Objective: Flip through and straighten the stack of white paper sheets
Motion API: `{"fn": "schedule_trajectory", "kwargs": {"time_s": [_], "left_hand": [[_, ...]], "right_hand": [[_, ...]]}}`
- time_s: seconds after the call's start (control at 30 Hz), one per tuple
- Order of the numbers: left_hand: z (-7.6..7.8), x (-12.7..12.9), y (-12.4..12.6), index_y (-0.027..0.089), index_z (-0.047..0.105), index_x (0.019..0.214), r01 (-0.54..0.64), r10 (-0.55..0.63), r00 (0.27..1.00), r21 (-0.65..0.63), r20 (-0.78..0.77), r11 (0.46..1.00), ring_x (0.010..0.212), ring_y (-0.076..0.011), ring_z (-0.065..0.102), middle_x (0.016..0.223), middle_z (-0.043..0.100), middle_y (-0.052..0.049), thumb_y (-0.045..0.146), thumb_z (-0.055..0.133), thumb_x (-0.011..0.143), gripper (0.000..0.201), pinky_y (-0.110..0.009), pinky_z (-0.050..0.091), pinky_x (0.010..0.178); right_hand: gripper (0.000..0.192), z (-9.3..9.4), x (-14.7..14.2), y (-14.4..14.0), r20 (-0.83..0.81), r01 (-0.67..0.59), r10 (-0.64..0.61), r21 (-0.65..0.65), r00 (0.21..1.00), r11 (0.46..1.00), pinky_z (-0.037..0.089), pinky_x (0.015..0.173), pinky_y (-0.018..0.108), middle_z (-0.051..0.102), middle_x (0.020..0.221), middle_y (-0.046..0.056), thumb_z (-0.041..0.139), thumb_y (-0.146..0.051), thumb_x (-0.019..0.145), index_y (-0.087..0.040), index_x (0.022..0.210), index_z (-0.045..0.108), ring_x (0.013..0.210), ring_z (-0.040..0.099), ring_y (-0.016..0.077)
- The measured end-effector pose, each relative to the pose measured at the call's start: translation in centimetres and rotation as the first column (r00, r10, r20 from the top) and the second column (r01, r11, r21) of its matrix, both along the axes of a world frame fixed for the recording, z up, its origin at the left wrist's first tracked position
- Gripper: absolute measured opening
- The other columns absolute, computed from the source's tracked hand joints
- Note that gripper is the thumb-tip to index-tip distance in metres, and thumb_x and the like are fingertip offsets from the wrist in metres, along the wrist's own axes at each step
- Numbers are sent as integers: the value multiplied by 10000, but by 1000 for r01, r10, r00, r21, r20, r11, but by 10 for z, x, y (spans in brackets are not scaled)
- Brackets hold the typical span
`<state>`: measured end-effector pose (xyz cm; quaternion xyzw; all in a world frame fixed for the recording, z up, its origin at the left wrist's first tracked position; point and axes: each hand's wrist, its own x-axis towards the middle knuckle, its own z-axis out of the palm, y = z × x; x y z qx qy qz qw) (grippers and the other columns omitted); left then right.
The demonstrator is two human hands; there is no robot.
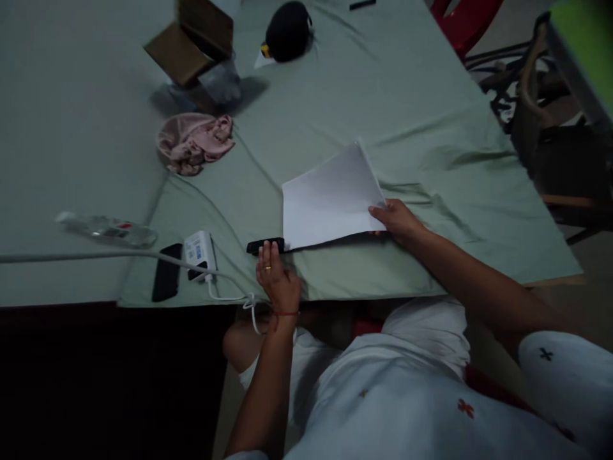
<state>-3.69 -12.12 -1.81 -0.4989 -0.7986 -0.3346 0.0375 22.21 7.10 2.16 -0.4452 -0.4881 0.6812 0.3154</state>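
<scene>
Left hand (278, 276) reaches forward, straight fingers laid on black tool (253, 246); whether gripping, cannot tell. Right hand (397, 218) pinches near right corner of white paper (331, 197) over worktop (345, 275). Tool lies left-right, right end at paper's near left corner.

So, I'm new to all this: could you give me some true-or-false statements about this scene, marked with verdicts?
1. The right hand grips the white paper near a corner. True.
2. The left hand is holding a pen. False: its fingers touch a small black object.
3. A ring is on the left hand. True.
4. The clear bottle stands upright. False: it lies on its side.
</scene>
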Motion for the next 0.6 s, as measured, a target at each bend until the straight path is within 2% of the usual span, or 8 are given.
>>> {"fn": "schedule_trajectory", "kwargs": {"time_s": [0.1, 0.2, 0.3, 0.4, 0.5, 0.6], "left_hand": [[-5, -2, -2, 159, 500, 1591, 45, -45, 999, 15, 1, 999, 1645, -290, 324, 1716, 446, -154, 10, 518, 765, 840, -502, 236, 1361], [-10, -1, -5, 177, 509, 1592, 42, -42, 999, 12, 8, 999, 1640, -279, 337, 1711, 458, -137, -3, 520, 792, 820, -486, 250, 1363], [-11, 2, -7, 198, 536, 1578, 18, -18, 1000, -16, 2, 1000, 1629, -290, 359, 1693, 487, -127, -11, 530, 797, 809, -510, 271, 1356], [-11, 3, -6, 204, 560, 1559, 14, -14, 1000, -11, -9, 1000, 1613, -290, 385, 1670, 517, -126, -15, 525, 796, 795, -513, 284, 1352], [-12, -1, -4, 175, 540, 1565, 31, -31, 999, 14, -34, 999, 1623, -298, 361, 1681, 494, -151, -5, 533, 789, 797, -513, 273, 1355], [-11, -5, -6, 159, 494, 1590, 62, -61, 998, 37, -36, 997, 1635, -312, 332, 1703, 449, -176, 24, 562, 789, 816, -514, 260, 1356]], "right_hand": [[161, -2, 0, 0, 14, -12, 12, 0, 1000, 1000, 480, 440, 277, 657, 638, 36, 712, -291, 931, -204, 820, 633, 509, 576, 154], [166, -5, 1, 1, 14, -33, 33, 10, 999, 999, 477, 451, 291, 664, 657, 44, 704, -333, 922, -206, 836, 640, 530, 580, 165], [278, -9, 2, 2, 27, -76, 75, 68, 997, 995, 453, 463, 298, 637, 648, 35, 717, -470, 907, -217, 827, 633, 545, 564, 170], [397, -12, 4, 2, 87, -80, 67, 159, 994, 984, 378, 483, 285, 544, 627, 1, 722, -584, 871, -227, 762, 588, 550, 480, 146], [426, -12, 9, 2, 131, -67, 36, 241, 991, 968, 285, 511, 274, 452, 633, -19, 720, -581, 848, -227, 709, 530, 577, 386, 122], [410, -9, 22, 8, 128, -49, 18, 241, 992, 969, 252, 525, 278, 435, 637, -21, 712, -565, 847, -225, 714, 527, 593, 365, 123]]}}
